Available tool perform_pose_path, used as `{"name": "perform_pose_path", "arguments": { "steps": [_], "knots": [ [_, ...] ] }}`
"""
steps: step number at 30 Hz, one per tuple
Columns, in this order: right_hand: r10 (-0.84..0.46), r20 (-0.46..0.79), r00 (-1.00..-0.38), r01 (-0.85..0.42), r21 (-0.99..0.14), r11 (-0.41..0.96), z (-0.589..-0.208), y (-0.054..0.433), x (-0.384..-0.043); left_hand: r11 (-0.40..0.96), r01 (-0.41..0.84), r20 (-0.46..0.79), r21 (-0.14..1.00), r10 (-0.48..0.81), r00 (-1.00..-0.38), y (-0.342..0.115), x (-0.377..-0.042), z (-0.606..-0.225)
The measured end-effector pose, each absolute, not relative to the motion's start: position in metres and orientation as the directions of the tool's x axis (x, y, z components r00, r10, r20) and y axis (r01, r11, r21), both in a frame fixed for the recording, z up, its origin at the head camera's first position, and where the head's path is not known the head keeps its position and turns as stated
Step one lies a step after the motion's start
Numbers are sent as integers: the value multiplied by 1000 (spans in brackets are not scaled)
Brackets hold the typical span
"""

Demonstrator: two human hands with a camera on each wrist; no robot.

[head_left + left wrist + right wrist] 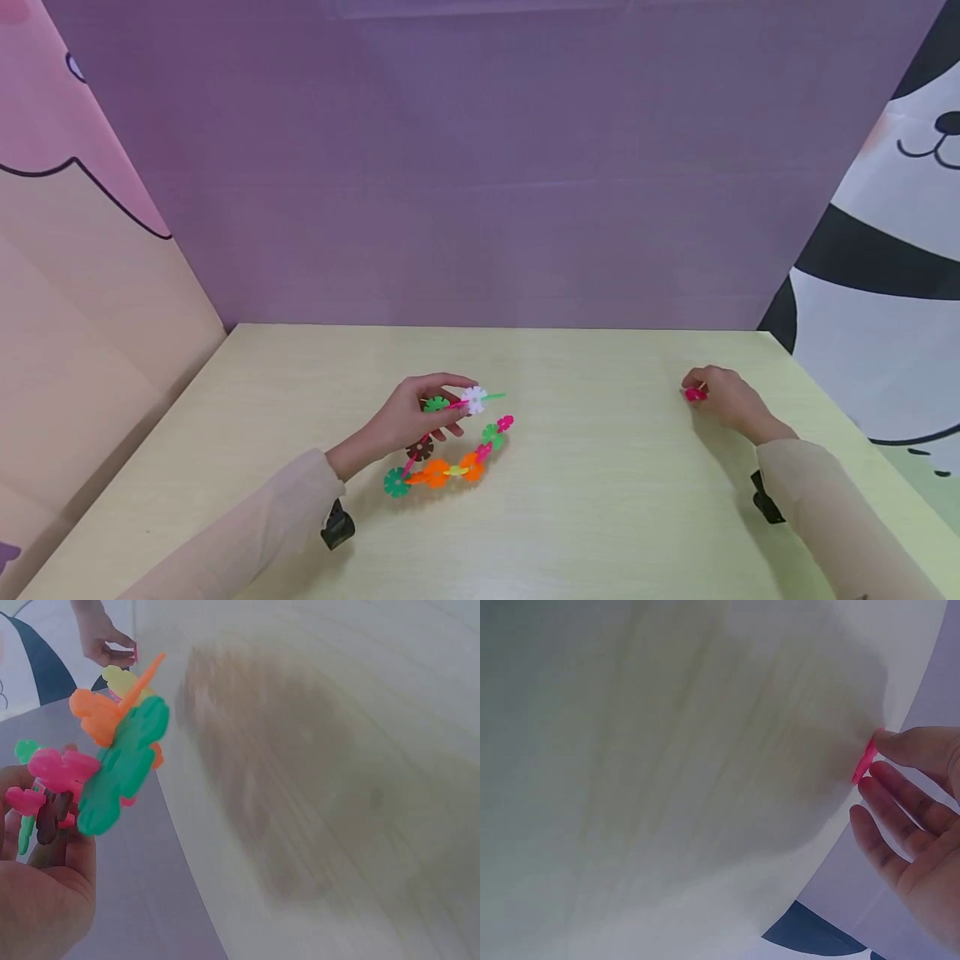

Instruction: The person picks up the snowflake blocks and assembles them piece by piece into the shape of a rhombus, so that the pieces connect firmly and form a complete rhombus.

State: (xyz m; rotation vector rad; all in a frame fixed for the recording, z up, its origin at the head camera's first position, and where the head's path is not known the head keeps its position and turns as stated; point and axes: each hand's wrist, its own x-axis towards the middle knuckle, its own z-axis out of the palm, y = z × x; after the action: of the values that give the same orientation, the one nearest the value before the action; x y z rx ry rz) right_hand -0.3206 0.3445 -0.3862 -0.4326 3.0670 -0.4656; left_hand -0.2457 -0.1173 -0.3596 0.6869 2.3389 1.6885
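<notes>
My left hand (420,414) grips a curved chain of linked plastic flower pieces near its white flower (474,400). From the hand the chain loops down through a brown flower (420,449), a teal flower (397,482) and orange flowers (437,473), then up to a pink piece (506,423). Close up in the left wrist view, the teal flower (126,766) stands before the curled fingers. Far to the right, my right hand (731,402) pinches a single pink piece (865,760) between thumb and fingertips, at or just above the table; contact is unclear.
A pale wood-look table (585,500) lies beneath both hands. Behind it rises a purple backdrop (495,167), with a pink and beige printed panel (82,275) on the left and a panda-print panel (885,350) on the right. Dark wrist devices (338,525) sit at both cuffs.
</notes>
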Motion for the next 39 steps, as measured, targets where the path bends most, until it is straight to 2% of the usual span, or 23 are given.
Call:
{"name": "perform_pose_path", "arguments": {
  "steps": [17, 30, 39],
  "knots": [
    [-294, 110, -950, -313, -323, 893, -389, 350, -323, 259, 254, 111, 932, 462, -880, -118, -245, -358],
    [-323, 125, -938, -347, -348, 871, -379, 346, -318, 248, 254, 118, 935, 459, -880, -117, -246, -359],
    [-326, 231, -917, -395, -410, 822, -373, 330, -312, 234, 262, 131, 936, 458, -879, -117, -245, -359]
  ]
}}
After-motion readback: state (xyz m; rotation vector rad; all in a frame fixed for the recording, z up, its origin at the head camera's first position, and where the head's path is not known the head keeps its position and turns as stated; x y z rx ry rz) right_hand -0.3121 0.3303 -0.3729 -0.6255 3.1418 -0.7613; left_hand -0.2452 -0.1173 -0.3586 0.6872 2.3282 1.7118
